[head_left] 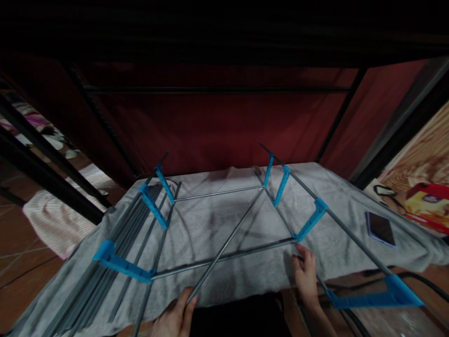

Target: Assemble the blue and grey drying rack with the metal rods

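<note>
My left hand (173,316) is closed round the near end of a thin grey metal tube (229,238). That tube slants away to the right, its far end at the foot of a blue plastic bracket (268,169). It passes over a crosswise tube (245,253) of a frame built from grey tubes and blue brackets. My right hand (306,271) has its fingers bent and apart, with nothing visible in them. Its fingertips are just below the lower end of another blue bracket (310,223); whether they touch it I cannot tell.
Several loose grey tubes (115,255) lie side by side on the grey cloth (224,210) at the left. A phone (380,228) rests on the cloth at the right, near a red and yellow package (430,206). Dark posts and a red panel (217,126) stand behind.
</note>
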Motion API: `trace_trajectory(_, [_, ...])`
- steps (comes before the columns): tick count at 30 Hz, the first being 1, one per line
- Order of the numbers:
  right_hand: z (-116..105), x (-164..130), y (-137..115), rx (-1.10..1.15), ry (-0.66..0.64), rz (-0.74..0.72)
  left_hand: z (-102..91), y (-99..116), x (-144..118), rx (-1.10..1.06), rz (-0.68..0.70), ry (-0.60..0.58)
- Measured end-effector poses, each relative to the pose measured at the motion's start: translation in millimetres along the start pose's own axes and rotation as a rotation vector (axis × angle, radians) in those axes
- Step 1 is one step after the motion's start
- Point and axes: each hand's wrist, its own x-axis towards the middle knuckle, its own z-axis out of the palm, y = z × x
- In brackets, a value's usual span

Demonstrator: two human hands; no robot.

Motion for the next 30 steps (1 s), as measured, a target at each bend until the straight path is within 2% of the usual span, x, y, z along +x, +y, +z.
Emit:
trace_trajectory(3, [14.2, -0.1, -12.5, 0.16, -0.127, 0.038, 4.2, 4.3, 10.0, -0.022, -0.052, -0.012])
trace_trajectory(6, [32.9, 7.6, -37.1, 0.314, -0.211, 0.11, 15.2, 5.1, 14.7, -0.138, -0.057, -0.04])
trace_trajectory(9, [52.7, 13.6, -68.8, 0.489, -0.313, 0.243, 32.2, 2.3, 14.4, -0.221, 0.006, -0.047])
trace_trajectory(12, [70.7, 16.7, -95.4, 0.676, -0.472, 0.373, 45.0, -0.8, 10.5, -0.235, 0.094, -0.045])
trace_trajectory(15, [87.1, 20.2, -109.3, 0.778, -0.51, 0.511, 46.6, -2.3, 3.0, -0.194, 0.095, -0.06])
trace_trajectory(18, [100.7, 24.9, -114.4, 0.804, -0.532, 0.577, 42.6, -2.7, -6.2, -0.164, 0.053, -0.118])
trace_trajectory(22, [112.3, 26.9, -122.4, 0.774, -0.624, 0.581, 42.4, 1.7, -5.5, -0.151, -0.02, -0.193])
trace_trajectory(26, [120.4, 18.5, -138.4, 0.755, -0.693, 0.491, 39.7, 19.8, 22.7, -0.196, -0.151, -0.294])
trace_trajectory(28, [123.0, 15.1, -145.0, 0.736, -0.72, 0.449, 31.7, 30.2, 41.8, -0.21, -0.202, -0.248])
trace_trajectory(30, [123.1, 16.3, -145.6, 0.677, -0.733, 0.381, 19.8, 36.1, 57.9, -0.137, -0.287, -0.207])
